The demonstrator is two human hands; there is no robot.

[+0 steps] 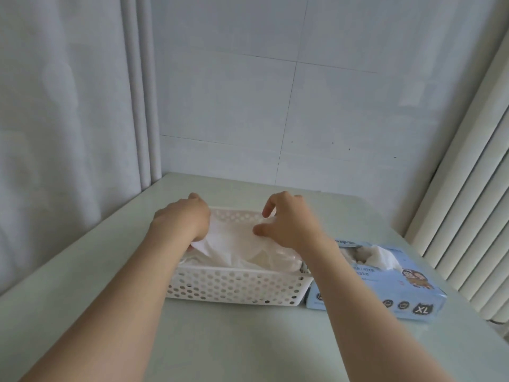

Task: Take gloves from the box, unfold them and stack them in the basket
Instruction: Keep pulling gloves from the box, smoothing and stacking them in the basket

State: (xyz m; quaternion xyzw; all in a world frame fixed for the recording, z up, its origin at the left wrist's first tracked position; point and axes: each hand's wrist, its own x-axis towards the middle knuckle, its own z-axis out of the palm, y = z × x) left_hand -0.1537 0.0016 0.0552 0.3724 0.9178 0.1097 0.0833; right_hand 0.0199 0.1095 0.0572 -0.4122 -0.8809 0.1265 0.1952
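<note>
A white perforated basket (234,285) sits mid-table with thin translucent white gloves (234,244) piled inside. My left hand (181,219) is over the basket's far left corner, its fingers curled down onto the top glove's left edge. My right hand (286,219) hovers over the far right side, thumb and fingers pinching the same glove's right edge. The light blue glove box (385,285), marked XL, lies right of the basket with a white glove (381,256) sticking out of its top opening.
The pale table (220,340) stretches toward me in front of the basket. A curtain (68,133) hangs on the left, a tiled wall (275,106) stands behind, and ribbed white panels (468,216) rise on the right.
</note>
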